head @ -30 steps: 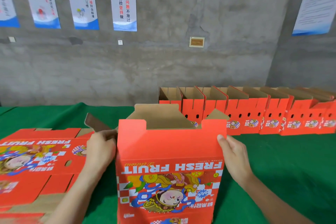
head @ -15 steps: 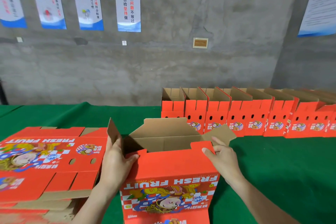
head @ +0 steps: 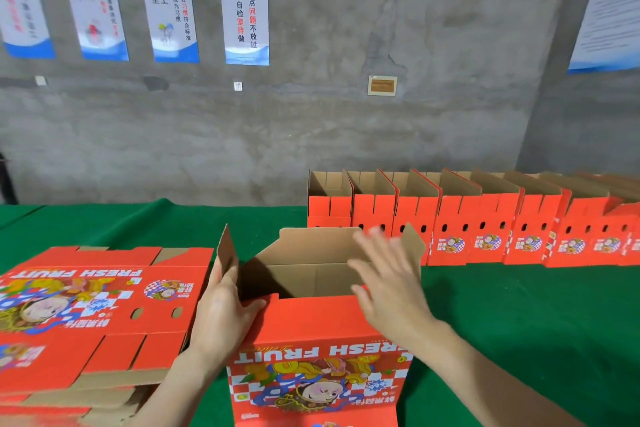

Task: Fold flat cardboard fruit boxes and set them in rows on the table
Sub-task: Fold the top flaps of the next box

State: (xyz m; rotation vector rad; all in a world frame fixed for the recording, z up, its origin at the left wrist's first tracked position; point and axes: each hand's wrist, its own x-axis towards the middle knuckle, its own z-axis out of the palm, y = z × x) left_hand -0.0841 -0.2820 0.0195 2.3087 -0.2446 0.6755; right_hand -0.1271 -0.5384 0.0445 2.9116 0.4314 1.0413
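- The box (head: pixel 311 340) stands at the near edge of the table (head: pixel 519 340), open top upward, long axis from left to right, printed front toward the person.
- Its end flaps and back flap stand up.
- The left hand (head: pixel 221 312) holds the box's left corner between thumb and fingers.
- The right hand (head: pixel 391 284) is over the open top, fingers spread, holding nothing; it is blurred.
- The stack of flat boxes (head: pixel 86 315) lies just beside on the left.
- Green cloth shows to the right, and before the row of folded boxes (head: pixel 485 218) at the far edge.
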